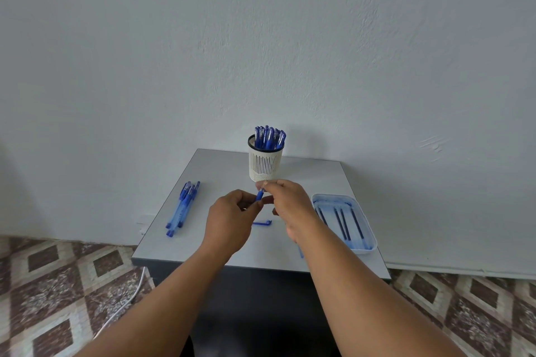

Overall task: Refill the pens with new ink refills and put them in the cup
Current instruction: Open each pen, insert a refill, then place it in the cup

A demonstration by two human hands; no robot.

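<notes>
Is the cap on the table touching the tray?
Apart. The head view shows the cap lying loose mid-table, with bare table and the right forearm between it and the tray.

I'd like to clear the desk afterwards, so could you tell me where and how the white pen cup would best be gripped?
Grip the cup around its slotted side wall, coming in level from the near side. It stands upright, and pens stick up out of its mouth, so a grasp from above looks blocked. The wall narrows downward, so holding high under the dark rim probably slips least.
</notes>
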